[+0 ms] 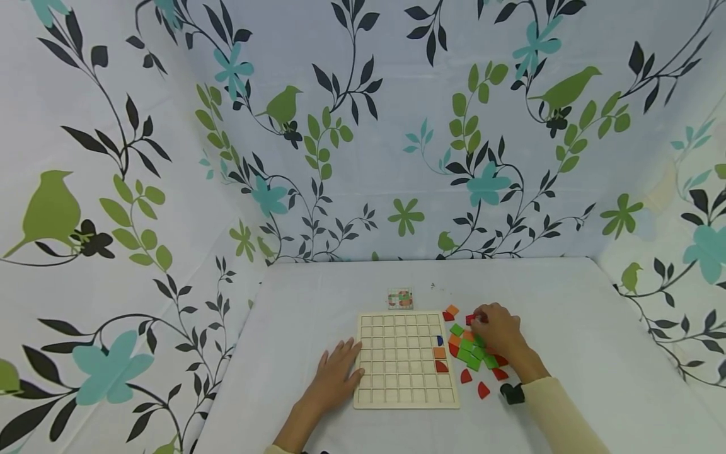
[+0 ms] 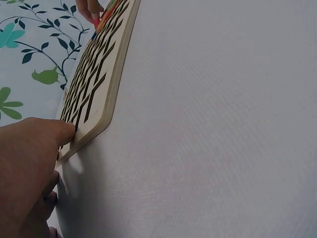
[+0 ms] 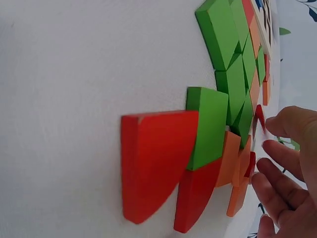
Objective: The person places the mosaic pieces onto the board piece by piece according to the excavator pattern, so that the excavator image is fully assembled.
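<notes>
My left hand rests at the left edge of a pale wooden grid board, fingers spread. In the left wrist view its thumb lies on the board's corner. At the board's right side, a blue piece, an orange square and a red quarter-round piece sit in the grid. My right hand reaches over the far side of a pile of coloured pieces. Its fingertips are right at a red piece; in the right wrist view thumb and fingers stand apart.
Green pieces lie crowded beside the board among orange and red ones. Loose red pieces lie nearer the front. A small pattern card lies behind the board. Printed cloth surrounds the white table.
</notes>
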